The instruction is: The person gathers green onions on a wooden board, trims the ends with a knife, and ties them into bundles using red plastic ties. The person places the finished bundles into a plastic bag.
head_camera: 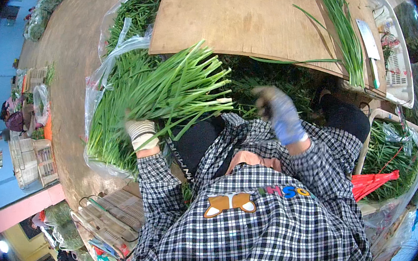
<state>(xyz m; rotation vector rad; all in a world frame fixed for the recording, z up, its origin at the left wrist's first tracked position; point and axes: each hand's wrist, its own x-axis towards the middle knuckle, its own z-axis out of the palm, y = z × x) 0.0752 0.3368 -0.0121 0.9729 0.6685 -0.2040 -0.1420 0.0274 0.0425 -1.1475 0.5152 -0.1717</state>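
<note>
My left hand (140,132), in a striped white glove, holds a large bunch of long green leafy stalks (184,85), perhaps garlic chives; their pale cut ends point right. The fingers are partly hidden behind the leaves. Beneath and beside the bunch, more stalks (106,142) lie in a clear plastic bag. My right hand (274,109), in a blue and grey glove, is raised over my lap, blurred, apart from the bunch; its fingers are too blurred to read. A smaller bunch (341,34) lies on the wooden board (241,10), beside a cleaver (368,40).
A white plastic tub (403,50) stands beyond the board's right edge. Red plastic ties (375,184) lie on bagged greens (390,160) at right. Plastic crates (113,211) stand at lower left. Dark leaf scraps (261,82) lie below the board. People sit far off at left.
</note>
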